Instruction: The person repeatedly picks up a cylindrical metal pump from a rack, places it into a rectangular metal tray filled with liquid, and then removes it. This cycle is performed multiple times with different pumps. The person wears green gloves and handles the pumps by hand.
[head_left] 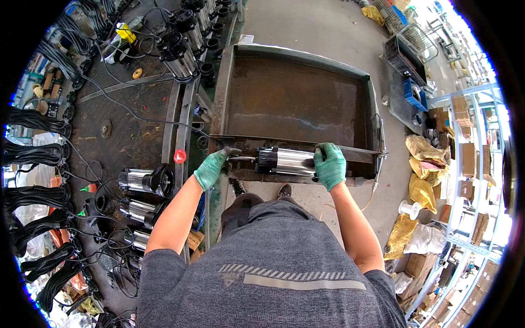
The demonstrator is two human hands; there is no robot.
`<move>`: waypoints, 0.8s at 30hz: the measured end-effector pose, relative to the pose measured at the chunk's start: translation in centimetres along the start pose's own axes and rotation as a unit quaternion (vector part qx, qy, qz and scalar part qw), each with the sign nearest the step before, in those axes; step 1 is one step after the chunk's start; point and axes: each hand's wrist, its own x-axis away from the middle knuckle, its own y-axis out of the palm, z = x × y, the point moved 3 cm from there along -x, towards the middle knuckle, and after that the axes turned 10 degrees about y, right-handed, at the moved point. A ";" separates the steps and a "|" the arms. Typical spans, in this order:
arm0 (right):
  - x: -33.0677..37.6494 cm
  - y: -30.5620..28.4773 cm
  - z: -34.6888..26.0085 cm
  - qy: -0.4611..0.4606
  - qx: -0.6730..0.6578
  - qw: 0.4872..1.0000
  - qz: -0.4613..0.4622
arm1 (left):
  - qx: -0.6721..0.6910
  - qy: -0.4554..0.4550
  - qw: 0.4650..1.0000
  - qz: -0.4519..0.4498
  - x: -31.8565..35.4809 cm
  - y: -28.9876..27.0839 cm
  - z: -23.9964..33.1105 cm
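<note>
A shiny steel cylindrical pump motor (pixel 290 161) with a ribbed black end lies sideways across the near edge of a metal tank (pixel 373 90). My right hand (pixel 330 164), in a green glove, is closed over the motor's right end. A thin metal rod (pixel 244 158) reaches left from the black end; whether it is a shaft or a separate tool, I cannot tell. My left hand (pixel 214 167), gloved in green with dark fingertips, closes around the rod's left end. A black cable (pixel 158 119) runs from the left bench toward that hand.
Brown liquid or a rusty bottom fills the tank. On the left bench (pixel 131 109) are more steel motors (pixel 143 182), upright pumps (pixel 179 59) and coiled black cables (pixel 35 154). A red knob (pixel 180 156) sits at its edge. Yellow sacks (pixel 422 191) and blue shelving (pixel 465 240) stand right.
</note>
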 end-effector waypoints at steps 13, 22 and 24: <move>0.1 -0.1 -0.3 0.006 -0.001 1.000 -0.006 | -0.247 0.074 0.966 0.008 -0.2 -0.1 -0.2; 0.0 0.0 -0.1 0.003 0.005 1.000 -0.006 | -0.509 0.042 0.860 0.004 -0.2 -0.3 0.5; 0.1 -0.1 0.0 0.000 0.001 1.000 -0.002 | -0.272 0.079 0.959 0.029 0.2 0.9 0.0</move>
